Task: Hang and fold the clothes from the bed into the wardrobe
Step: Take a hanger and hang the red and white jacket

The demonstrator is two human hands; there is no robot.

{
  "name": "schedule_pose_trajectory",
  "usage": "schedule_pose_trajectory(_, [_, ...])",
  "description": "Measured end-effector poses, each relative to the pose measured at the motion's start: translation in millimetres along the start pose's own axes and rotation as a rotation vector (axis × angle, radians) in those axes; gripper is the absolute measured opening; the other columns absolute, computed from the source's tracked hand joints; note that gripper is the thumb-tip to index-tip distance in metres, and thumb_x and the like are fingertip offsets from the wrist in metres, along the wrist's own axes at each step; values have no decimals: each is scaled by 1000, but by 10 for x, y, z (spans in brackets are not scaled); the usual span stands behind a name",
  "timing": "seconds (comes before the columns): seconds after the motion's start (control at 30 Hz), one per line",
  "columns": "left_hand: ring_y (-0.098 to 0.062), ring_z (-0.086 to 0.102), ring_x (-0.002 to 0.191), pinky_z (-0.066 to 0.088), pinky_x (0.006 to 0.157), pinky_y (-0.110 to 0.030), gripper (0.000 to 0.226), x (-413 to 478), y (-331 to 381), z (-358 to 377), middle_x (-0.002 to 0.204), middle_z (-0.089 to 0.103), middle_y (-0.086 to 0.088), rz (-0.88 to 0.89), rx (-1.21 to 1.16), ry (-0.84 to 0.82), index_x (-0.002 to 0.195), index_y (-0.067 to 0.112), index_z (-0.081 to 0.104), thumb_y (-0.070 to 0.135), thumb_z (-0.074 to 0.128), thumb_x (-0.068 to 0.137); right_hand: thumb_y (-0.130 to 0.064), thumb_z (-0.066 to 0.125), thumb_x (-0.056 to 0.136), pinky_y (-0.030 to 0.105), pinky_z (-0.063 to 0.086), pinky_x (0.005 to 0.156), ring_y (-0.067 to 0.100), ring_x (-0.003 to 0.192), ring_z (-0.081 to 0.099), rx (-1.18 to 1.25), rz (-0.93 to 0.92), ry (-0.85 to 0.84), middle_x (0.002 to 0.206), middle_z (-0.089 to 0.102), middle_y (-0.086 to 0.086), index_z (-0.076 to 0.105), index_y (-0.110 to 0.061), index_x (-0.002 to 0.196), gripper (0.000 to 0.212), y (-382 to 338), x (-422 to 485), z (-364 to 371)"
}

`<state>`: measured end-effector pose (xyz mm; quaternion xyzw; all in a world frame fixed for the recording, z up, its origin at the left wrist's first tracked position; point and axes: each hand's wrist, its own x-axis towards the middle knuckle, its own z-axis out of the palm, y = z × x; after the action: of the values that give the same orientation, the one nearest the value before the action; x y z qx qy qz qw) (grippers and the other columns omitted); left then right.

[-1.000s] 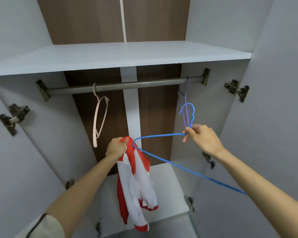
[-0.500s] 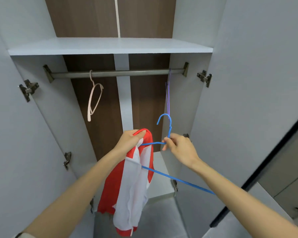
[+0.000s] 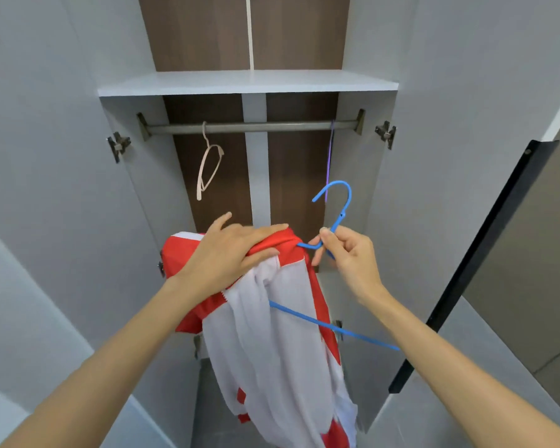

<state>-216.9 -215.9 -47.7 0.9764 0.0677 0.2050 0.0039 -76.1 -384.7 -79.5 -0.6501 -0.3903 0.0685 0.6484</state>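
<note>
The left hand (image 3: 230, 253) lies flat over the top of the red and white shirt (image 3: 282, 334), fingers long and spread across the bunched red collar, thumb lifted clear. It is pressing rather than clutching. The right hand (image 3: 346, 253) sits just beside it and pinches the blue hanger (image 3: 343, 202) at the neck, right under the hook.

The hanger is the thing to watch. Its hook stands up above the right hand and opens to the left. One arm disappears into the shirt under the left fingers. The other runs bare, down and out to the right past the right forearm, so the shirt looks only half on. It probably needs pulling over that free arm before anything goes up.

The rail (image 3: 249, 127) lies above and beyond both hands and runs left to right across the wardrobe, with the shelf (image 3: 246, 82) just over it. The right hand holds the hook and is nearer the rail's right end, so the lift looks like its job.

On the rail, a pink hanger (image 3: 209, 166) dangles towards the left and a thin purple hanger (image 3: 328, 163) hangs close to the right end, almost directly above the blue hook. The stretch between them is bare. The purple one could snag the hook on the way up, and the low shelf leaves little headroom. Both doors stand open to either side, and the bed is out of view.
</note>
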Motion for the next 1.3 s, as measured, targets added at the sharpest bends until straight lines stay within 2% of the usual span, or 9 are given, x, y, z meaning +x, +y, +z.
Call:
schedule_pose_trajectory(0.13, [-11, 63, 99, 30, 63, -10, 38, -120, -84, -59, 111, 68, 16, -82, -11, 127, 118, 38, 62, 58, 42, 92, -25, 48, 100, 24, 44, 71, 17, 74, 55, -110, -54, -11, 71, 70, -8, 68, -24, 82, 27, -113, -14, 95])
schedule_pose_trajectory(0.23, [-8, 62, 91, 28, 58, -9, 30, -191, -149, -148, 98, 69, 17, -161, -73, 198, 106, 38, 66, 57, 48, 91, -28, 52, 98, 19, 39, 80, 10, 96, 43, -296, -130, 152, 93, 63, -15, 60, -27, 95, 9, -77, -57, 130])
schedule_pose_trajectory(0.33, [-10, 62, 93, 32, 60, -15, 29, -290, -300, -285, 98, 70, 16, -234, -136, 237, 107, 38, 66, 56, 51, 90, -32, 54, 94, 18, 33, 64, 7, 72, 38, -383, -356, 329, 70, 47, -8, 50, -14, 71, 30, 32, -339, 113])
schedule_pose_trajectory(0.43, [-10, 61, 89, 32, 59, -16, 27, -356, -410, -455, 95, 70, 16, -232, -137, 275, 105, 40, 66, 57, 54, 88, -38, 48, 98, 17, 25, 50, 6, 52, 26, -533, -528, 122, 52, 33, -9, 42, -13, 53, 51, 270, -771, 204])
schedule_pose_trajectory(0.57, [4, 48, 77, 24, 59, -6, 29, -402, -412, -638, 94, 70, 15, -171, -161, 306, 107, 34, 69, 53, 56, 88, -40, 58, 93, 26, 51, 75, 5, 81, 58, -661, -104, -273, 90, 67, -8, 68, -20, 97, 23, 650, -1070, 557])
schedule_pose_trajectory(0.63, [5, 47, 76, 26, 60, -6, 31, -430, -405, -707, 94, 69, 16, -152, -176, 285, 109, 33, 68, 53, 55, 88, -34, 63, 91, 23, 43, 99, 7, 113, 53, -589, 75, -308, 125, 56, -7, 53, -18, 130, 44, 736, -1059, 807])
schedule_pose_trajectory(0.7, [4, 49, 78, 31, 63, -7, 34, -465, -425, -771, 97, 69, 14, -144, -196, 271, 112, 30, 68, 52, 55, 89, -34, 65, 89, 9, 38, 96, -7, 113, 47, -404, 186, -238, 129, 47, -14, 36, -22, 143, 62, 709, -978, 1063])
schedule_pose_trajectory(0.97, [-10, 62, 99, 52, 87, -33, 33, -736, -750, -997, 107, 69, 12, -235, -356, 288, 116, 29, 67, 47, 59, 89, -13, 48, 99, 21, 36, 69, 26, 88, 60, -298, 306, -134, 96, 67, 10, 61, -6, 108, 17, 793, -666, 1416])
schedule_pose_trajectory(1.3, [-5, 67, 92, 54, 84, -32, 35, -961, -1338, -647, 98, 71, 16, -381, -504, 264, 107, 31, 72, 48, 65, 77, -7, 55, 96, 11, 38, 65, 5, 70, 48, -253, 111, 66, 76, 57, -7, 62, -13, 92, 9, 637, -193, 486])
